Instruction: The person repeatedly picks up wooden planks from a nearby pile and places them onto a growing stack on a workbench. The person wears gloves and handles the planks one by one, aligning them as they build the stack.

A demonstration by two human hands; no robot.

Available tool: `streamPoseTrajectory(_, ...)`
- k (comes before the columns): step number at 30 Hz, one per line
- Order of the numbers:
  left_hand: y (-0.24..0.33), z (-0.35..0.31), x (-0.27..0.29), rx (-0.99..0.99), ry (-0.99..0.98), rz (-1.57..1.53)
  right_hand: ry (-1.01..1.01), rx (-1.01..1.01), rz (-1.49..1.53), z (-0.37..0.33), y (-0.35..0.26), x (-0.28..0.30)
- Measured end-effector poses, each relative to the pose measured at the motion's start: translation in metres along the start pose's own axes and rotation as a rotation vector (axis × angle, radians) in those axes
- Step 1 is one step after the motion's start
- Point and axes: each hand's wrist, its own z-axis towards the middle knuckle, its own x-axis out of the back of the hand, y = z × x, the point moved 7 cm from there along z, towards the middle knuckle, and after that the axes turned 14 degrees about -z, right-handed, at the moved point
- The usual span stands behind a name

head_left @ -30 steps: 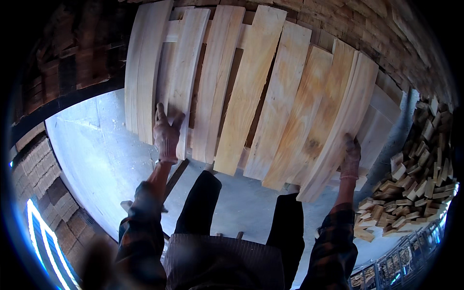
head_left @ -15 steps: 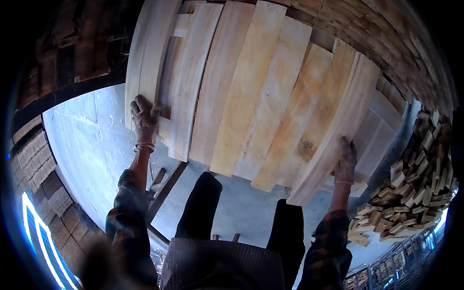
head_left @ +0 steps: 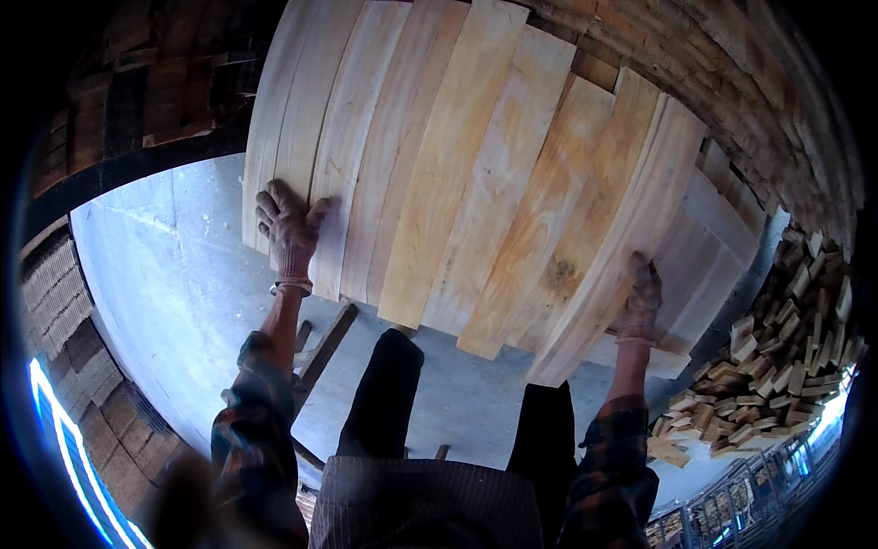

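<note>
A row of pale wooden boards [head_left: 439, 183] lies side by side in front of me, their near ends uneven. My left hand [head_left: 291, 229], in a knit glove, rests on the near end of the leftmost wide board [head_left: 293, 119] with fingers spread and thumb apart. On the other side, my gloved right hand [head_left: 642, 297] has its fingers bent against the outer edge of the rightmost upper board [head_left: 608, 247]. Its thumb is hidden. More boards [head_left: 700, 265] show underneath, beyond the right hand.
Dark wooden bars [head_left: 325, 352] stick out below the boards near my left leg. A heap of short wood offcuts [head_left: 777, 348] lies on the right. Stacked timber [head_left: 713, 64] runs along the back right. Corrugated brown stacks [head_left: 55, 288] stand at the left on the grey floor [head_left: 165, 238].
The leftmost board has moved right and the gap beside it has closed. My left hand has shifted right with its fingers spread wider. My right hand stays at the right edge.
</note>
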Motion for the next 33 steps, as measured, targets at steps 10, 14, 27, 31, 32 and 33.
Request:
streamPoseTrajectory(10,-0.023,0.0,0.019,0.064,-0.151,-0.302,0.27,0.324,-0.811,-0.05,-0.076,-0.052)
streamPoseTrajectory(14,0.009,-0.067,0.033,0.134,-0.113,-0.755,0.503,0.112,-1.261,-0.046,-0.08,-0.054)
streamPoseTrajectory(27,0.045,-0.253,-0.082,1.329,-0.108,-2.014,0.377,0.127,-0.925,-0.015,-0.05,0.06)
streamPoseTrajectory(31,0.039,-0.264,-0.067,1.196,-0.071,-2.087,0.406,0.152,-0.957,-0.024,-0.052,0.064)
streamPoseTrajectory(32,0.057,-0.257,-0.055,1.157,-0.195,-2.118,0.409,0.155,-0.937,-0.018,-0.043,0.077)
streamPoseTrajectory(33,0.079,-0.243,-0.031,1.112,-0.311,-2.139,0.405,0.159,-0.911,-0.013,-0.036,0.084)
